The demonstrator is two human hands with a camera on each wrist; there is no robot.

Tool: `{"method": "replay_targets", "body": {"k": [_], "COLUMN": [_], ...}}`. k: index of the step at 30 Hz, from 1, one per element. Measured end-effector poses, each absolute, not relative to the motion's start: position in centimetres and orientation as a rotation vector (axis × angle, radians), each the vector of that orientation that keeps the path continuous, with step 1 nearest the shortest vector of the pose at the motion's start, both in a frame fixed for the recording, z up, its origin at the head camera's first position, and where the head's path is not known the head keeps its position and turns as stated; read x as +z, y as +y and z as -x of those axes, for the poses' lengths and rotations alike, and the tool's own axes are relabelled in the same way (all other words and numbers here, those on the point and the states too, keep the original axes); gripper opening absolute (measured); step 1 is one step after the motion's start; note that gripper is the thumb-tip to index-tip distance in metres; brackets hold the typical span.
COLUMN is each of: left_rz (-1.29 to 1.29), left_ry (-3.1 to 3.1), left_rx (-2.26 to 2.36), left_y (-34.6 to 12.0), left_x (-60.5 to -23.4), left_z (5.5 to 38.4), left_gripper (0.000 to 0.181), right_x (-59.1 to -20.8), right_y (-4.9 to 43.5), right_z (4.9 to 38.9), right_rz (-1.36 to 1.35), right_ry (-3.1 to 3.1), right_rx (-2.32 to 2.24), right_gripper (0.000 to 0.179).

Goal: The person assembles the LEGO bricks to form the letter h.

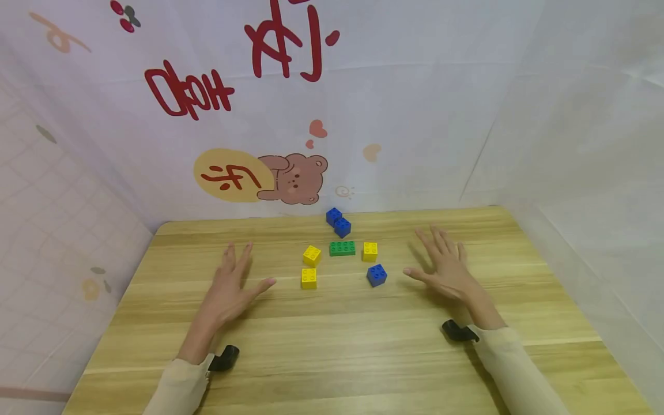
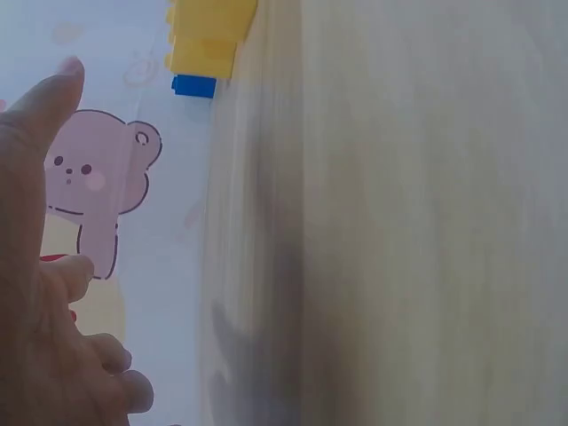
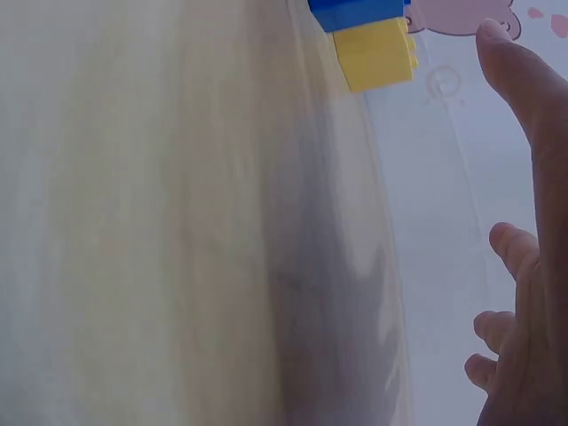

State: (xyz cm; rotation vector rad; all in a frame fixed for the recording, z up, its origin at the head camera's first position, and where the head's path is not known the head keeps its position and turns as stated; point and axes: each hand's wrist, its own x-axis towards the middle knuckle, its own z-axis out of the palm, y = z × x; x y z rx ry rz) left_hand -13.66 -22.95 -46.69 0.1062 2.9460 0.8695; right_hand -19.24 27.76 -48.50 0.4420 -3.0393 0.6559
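Green brick (image 1: 342,249) lies lengthwise left-to-right, studs (image 1: 340,245) up

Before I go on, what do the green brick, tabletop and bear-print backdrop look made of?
Green brick: likely smooth moulded plastic, from its regular studs and even colour.
Tabletop: wood or wood-look laminate, smooth with a soft sheen; grain streaks show.
Backdrop: probably matt fabric, judging by its creases, though plastic sheeting is possible.

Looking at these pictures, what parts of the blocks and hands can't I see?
- Left wrist: upper yellow block, cropped by top edge; left hand, cropped by left edge.
- Right wrist: blue block, cropped by top edge; right hand, cropped by right edge.
- Head: underside of the green block, hidden by its own body.
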Motion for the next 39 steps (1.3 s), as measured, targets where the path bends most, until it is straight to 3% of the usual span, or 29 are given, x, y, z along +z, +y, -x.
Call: {"method": "replay_targets", "body": {"k": [27, 39], "left_rz": [-0.098, -0.217], "left_ry": [2.759, 2.693], "left_rx": [1.301, 1.471], "left_y": [-19.0, -17.6], "left_x": [-47.8, -48.0], "left_z": [14.1, 14.0], "left_gripper": [0.111, 0.109], "right_x": [-49.2, -49.3], "right_y": [23.3, 22.5], "right_z": [18.4, 18.0], "right_rz": [-0.629, -0.679], "right_ry": [-3.013, -2.994], "right_rx": [0.941, 1.093], "right_gripper": [0.099, 0.093]}}
